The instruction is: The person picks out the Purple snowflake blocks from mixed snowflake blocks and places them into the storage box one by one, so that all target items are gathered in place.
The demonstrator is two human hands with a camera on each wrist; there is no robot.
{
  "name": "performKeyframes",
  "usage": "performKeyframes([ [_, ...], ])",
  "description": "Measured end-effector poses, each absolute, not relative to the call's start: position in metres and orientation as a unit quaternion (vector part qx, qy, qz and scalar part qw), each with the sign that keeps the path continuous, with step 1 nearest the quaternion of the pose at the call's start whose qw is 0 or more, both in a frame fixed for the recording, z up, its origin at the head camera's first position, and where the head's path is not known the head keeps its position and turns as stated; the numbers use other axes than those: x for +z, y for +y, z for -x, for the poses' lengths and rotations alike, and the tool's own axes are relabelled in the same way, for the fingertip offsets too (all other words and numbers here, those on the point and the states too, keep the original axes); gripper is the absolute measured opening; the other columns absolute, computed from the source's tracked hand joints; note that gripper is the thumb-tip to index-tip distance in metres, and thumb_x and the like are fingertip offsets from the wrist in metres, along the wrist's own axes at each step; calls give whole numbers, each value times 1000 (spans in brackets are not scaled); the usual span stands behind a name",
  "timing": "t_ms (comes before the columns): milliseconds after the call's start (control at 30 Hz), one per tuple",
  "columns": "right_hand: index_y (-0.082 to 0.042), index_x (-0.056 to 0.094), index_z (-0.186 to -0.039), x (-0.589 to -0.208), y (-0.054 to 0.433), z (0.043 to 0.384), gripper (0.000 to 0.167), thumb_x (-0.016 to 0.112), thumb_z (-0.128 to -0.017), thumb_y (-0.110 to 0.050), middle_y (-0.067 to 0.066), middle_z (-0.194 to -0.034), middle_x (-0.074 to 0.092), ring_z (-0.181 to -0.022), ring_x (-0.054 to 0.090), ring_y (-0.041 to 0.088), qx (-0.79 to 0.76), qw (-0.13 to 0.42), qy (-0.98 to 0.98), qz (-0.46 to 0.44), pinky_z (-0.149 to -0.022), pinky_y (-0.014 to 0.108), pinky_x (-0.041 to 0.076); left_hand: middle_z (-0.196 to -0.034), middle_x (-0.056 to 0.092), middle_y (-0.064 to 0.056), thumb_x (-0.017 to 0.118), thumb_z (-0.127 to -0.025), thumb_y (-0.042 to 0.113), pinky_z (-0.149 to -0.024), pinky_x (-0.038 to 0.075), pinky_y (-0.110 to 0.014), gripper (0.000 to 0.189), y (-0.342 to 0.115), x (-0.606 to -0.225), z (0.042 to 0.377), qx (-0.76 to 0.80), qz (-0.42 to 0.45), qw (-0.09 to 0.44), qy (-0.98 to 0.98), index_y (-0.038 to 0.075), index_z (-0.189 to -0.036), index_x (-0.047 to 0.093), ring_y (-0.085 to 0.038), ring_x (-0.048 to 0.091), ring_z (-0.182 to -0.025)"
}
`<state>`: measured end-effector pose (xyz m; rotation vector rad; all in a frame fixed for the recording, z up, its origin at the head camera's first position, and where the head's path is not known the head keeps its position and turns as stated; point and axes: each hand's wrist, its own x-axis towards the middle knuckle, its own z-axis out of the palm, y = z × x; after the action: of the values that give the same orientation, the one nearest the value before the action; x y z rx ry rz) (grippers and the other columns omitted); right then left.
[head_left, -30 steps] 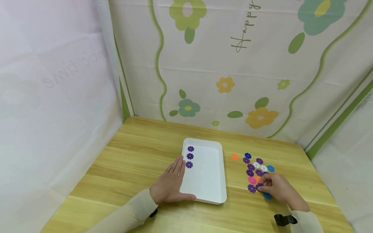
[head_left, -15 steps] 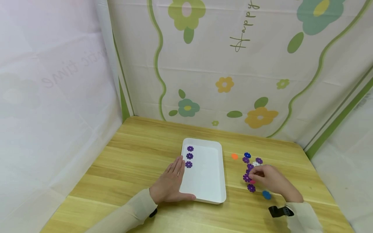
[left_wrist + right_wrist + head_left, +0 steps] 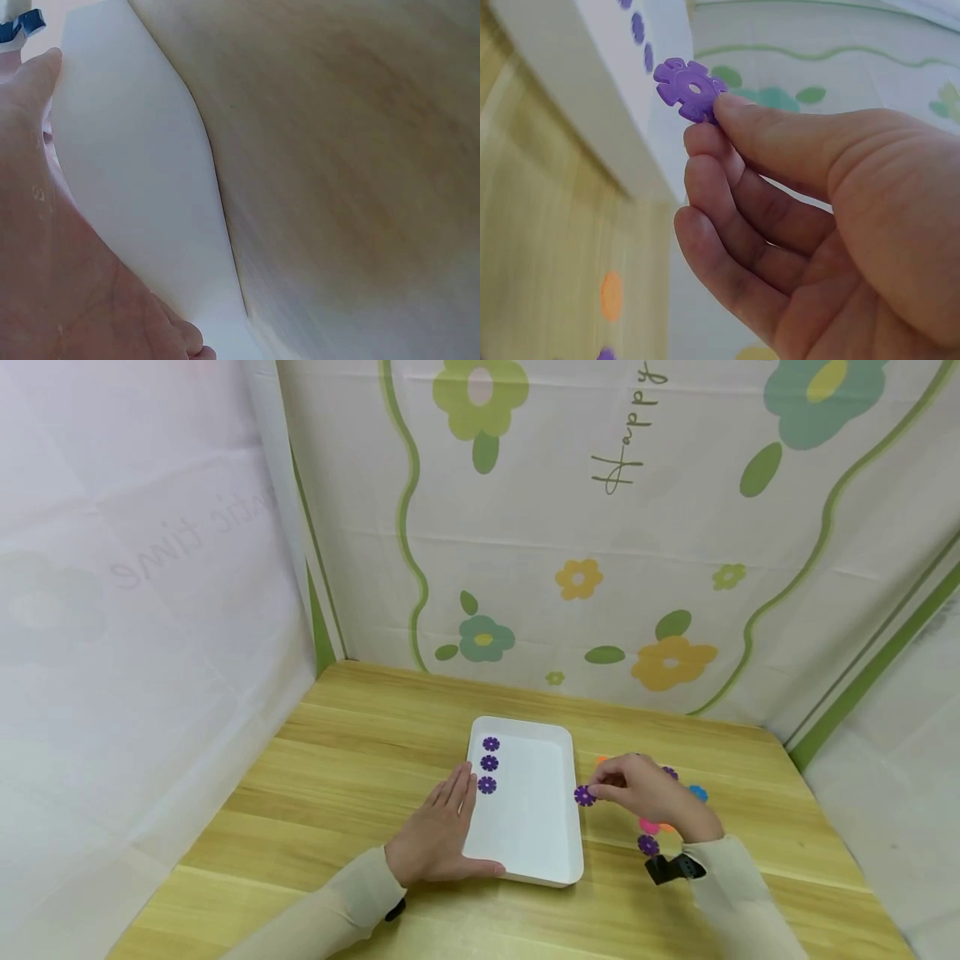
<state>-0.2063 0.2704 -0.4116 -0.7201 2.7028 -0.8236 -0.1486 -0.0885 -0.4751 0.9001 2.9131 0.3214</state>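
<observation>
My right hand point(image 3: 637, 789) pinches a purple snowflake disc point(image 3: 686, 88) between thumb and index finger. In the head view the disc overlaps the right rim of a white tray point(image 3: 525, 827). My left hand point(image 3: 438, 831) lies along the tray's near left corner, fingers straight against the left side and thumb on the front edge. In the left wrist view, the left hand point(image 3: 75, 247) rests against the white tray wall point(image 3: 150, 165). A column of purple discs point(image 3: 489, 763) lies inside the tray along its left side.
Right of the tray is a loose group of discs, partly hidden beneath the right hand: a pink disc point(image 3: 649, 826), a light blue disc point(image 3: 698, 793), a purple disc point(image 3: 648, 845) and others. An orange disc point(image 3: 611, 296) lies near the tray. A flowered curtain point(image 3: 525, 527) backs the wooden table point(image 3: 360, 727).
My right hand has lifted a purple disc from the group and carried it left to the tray's right rim. The left hand and the tray have stayed in place.
</observation>
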Motion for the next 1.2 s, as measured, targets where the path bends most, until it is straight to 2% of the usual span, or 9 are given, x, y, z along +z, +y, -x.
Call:
performKeyframes([
  [400,-19,80,-94,-420,203,237,12,72,-102,-21,2,-90,79,-73,60,9,-277,137,906,290,-66,23,53,-175,12,-28,52,-84,92,-131,29,-51,132,-87,-477,150,96,-287,37,952,-8,-165,19,-41,16,-164],
  [700,-16,81,-93,-436,151,247,10,74,-100,-17,-7,-87,78,-76,64,5,-274,172,889,323,-75,20,57,-175,15,-28,50,-85,93,-131,30,-50,132,-86,-479,151,85,-289,25,953,-8,-164,21,-40,18,-164],
  [867,-16,79,-89,-445,132,250,11,75,-99,-16,-8,-82,75,-73,63,6,-275,193,885,322,-73,20,56,-174,15,-29,49,-86,92,-131,30,-52,131,-86,-480,152,85,-295,18,951,-9,-164,22,-41,18,-164],
  [1200,-16,79,-87,-462,120,250,13,75,-99,-14,-10,-78,72,-71,60,6,-270,192,888,319,-68,22,51,-175,14,-28,48,-84,93,-131,29,-51,131,-86,-478,152,81,-288,30,954,-7,-165,22,-40,17,-164],
])
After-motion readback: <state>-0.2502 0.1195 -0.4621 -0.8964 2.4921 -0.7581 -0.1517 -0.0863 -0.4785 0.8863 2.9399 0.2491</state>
